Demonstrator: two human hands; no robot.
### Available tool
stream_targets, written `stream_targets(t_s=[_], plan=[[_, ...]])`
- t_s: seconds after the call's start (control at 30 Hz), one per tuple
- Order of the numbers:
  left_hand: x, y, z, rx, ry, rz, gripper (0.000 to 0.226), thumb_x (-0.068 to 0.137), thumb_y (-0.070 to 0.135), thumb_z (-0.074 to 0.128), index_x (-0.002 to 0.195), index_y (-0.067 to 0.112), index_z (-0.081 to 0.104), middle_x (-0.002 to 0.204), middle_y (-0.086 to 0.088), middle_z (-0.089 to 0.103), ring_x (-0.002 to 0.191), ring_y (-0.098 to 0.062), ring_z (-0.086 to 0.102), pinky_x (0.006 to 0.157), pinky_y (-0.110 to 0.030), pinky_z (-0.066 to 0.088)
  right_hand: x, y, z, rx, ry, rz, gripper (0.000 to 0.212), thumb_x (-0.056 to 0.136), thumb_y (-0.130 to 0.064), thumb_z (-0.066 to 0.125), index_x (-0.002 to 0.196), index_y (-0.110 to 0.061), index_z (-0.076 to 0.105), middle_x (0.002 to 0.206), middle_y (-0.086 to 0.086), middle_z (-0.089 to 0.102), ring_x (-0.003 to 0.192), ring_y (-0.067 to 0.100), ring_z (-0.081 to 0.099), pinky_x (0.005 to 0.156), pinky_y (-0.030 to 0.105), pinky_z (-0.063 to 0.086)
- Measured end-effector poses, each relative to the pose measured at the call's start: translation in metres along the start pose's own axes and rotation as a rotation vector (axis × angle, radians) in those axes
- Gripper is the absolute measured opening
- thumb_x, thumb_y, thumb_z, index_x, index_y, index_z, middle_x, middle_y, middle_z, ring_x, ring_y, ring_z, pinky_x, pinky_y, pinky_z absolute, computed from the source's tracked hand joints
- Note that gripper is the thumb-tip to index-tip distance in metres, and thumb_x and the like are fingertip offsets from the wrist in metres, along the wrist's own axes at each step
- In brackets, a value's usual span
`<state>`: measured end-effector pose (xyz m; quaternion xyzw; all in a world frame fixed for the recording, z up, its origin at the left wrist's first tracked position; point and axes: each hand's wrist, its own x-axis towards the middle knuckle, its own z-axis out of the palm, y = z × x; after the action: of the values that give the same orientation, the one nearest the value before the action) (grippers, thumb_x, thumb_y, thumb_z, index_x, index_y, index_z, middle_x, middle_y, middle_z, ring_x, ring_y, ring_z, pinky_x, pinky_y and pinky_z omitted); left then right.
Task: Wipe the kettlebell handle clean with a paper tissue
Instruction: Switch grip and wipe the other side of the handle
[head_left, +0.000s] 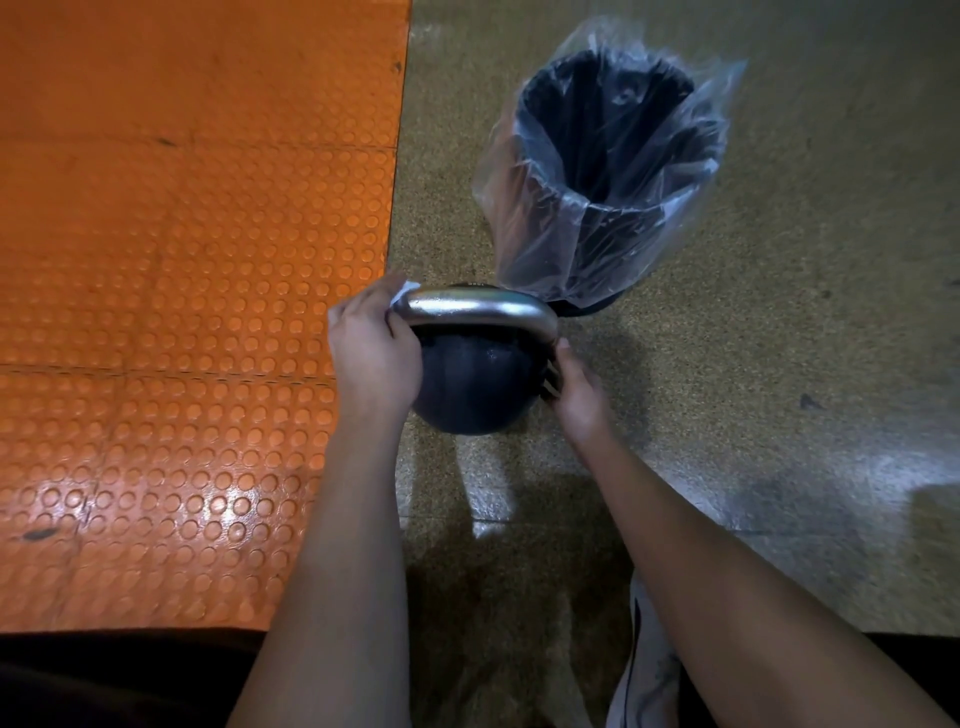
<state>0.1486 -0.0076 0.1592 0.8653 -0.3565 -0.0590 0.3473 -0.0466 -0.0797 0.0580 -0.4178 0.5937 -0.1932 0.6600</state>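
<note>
I see the kettlebell (475, 384) standing on the speckled floor (753, 364), just beside the edge of the orange studded mat (182, 312). My left hand (371, 348) curls round the left end of the steel handle (478, 306), pinching a white paper tissue (402, 292) against it. My right hand (579, 389) grips the right side of the bell below the handle, fingers curled on it. Just behind, nearly touching the handle, stands a black bin (608, 150) lined with a clear plastic bag (524, 223).
</note>
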Motion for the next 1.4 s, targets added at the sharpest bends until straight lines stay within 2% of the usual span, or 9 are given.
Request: stream_targets(t_s=[0.17,0.27,0.4,0.63,0.77,0.9,1.03,1.13,1.4], plan=[[-0.018,0.011,0.013,-0.017,0.141,0.030,0.048,0.084,-0.005,0.045,0.119,0.014,0.071,0.123,-0.003,0.070,0.110,-0.027,0.053,0.096,-0.013,0.027,0.000,0.000,0.001,0.022,0.011,0.020,0.103,0.062,-0.100,0.056,0.141,-0.035,0.063,0.146,0.002,0.062,0.136,0.028,0.055,0.116,0.059,0.041],[-0.021,0.002,0.014,-0.041,0.195,0.014,0.050,0.082,-0.008,0.045,0.121,0.011,0.070,0.123,-0.006,0.070,0.111,-0.026,0.053,0.097,-0.017,0.029,-0.005,-0.001,0.002,0.009,0.008,0.015,0.090,0.075,-0.095,0.052,0.142,-0.036,0.061,0.148,-0.001,0.059,0.136,0.025,0.052,0.117,0.057,0.039],[-0.018,0.011,0.018,-0.045,0.197,-0.009,0.045,0.085,-0.004,0.046,0.119,0.011,0.071,0.124,-0.003,0.070,0.109,-0.027,0.053,0.094,-0.015,0.028,0.001,0.006,0.003,0.010,0.018,0.013,0.084,0.062,-0.103,0.052,0.127,-0.051,0.067,0.145,-0.001,0.063,0.136,0.027,0.055,0.116,0.058,0.042],[-0.029,0.007,0.026,-0.064,0.264,-0.028,0.053,0.083,-0.005,0.042,0.129,0.009,0.065,0.134,-0.004,0.064,0.109,-0.026,0.051,0.098,-0.015,0.030,-0.003,0.001,0.003,0.026,0.017,-0.002,0.089,0.073,-0.088,0.052,0.141,-0.033,0.063,0.145,0.003,0.063,0.135,0.028,0.056,0.117,0.057,0.041],[-0.032,0.016,0.029,-0.063,0.274,0.025,0.053,0.082,-0.006,0.043,0.128,0.008,0.066,0.132,-0.004,0.065,0.109,-0.028,0.051,0.099,-0.031,0.043,0.000,0.002,0.003,0.043,0.016,0.027,0.091,0.067,-0.093,0.056,0.138,-0.037,0.064,0.144,0.002,0.064,0.134,0.028,0.057,0.116,0.058,0.042],[-0.033,0.005,0.030,-0.072,0.296,-0.054,0.055,0.084,-0.007,0.043,0.132,0.009,0.063,0.136,-0.004,0.062,0.108,-0.031,0.050,0.098,-0.020,0.034,-0.001,0.003,0.003,0.039,0.023,0.009,0.075,0.068,-0.096,0.055,0.125,-0.049,0.068,0.144,0.000,0.064,0.135,0.027,0.056,0.116,0.059,0.042],[-0.032,0.014,0.031,-0.090,0.291,0.003,0.056,0.082,-0.008,0.044,0.131,0.009,0.064,0.135,-0.002,0.063,0.109,-0.023,0.046,0.100,-0.029,0.041,-0.001,0.002,0.002,0.026,0.012,0.006,0.084,0.075,-0.088,0.055,0.141,-0.036,0.063,0.145,0.003,0.063,0.136,0.027,0.056,0.116,0.057,0.042],[-0.044,0.014,0.034,-0.090,0.326,0.011,0.057,0.082,-0.011,0.045,0.134,0.008,0.061,0.137,-0.002,0.061,0.108,-0.017,0.041,0.098,-0.021,0.037,0.000,-0.001,0.000,0.060,-0.002,0.003,0.073,0.091,-0.072,0.056,0.146,-0.023,0.060,0.144,0.007,0.064,0.135,0.028,0.057,0.118,0.055,0.042],[-0.042,0.017,0.036,-0.085,0.335,0.047,0.059,0.079,-0.013,0.046,0.132,0.008,0.063,0.136,-0.002,0.062,0.109,-0.029,0.050,0.101,-0.021,0.038,-0.004,-0.004,0.002,0.089,0.008,0.020,0.070,0.090,-0.071,0.059,0.142,-0.025,0.063,0.137,0.003,0.066,0.132,0.027,0.058,0.117,0.055,0.042]])
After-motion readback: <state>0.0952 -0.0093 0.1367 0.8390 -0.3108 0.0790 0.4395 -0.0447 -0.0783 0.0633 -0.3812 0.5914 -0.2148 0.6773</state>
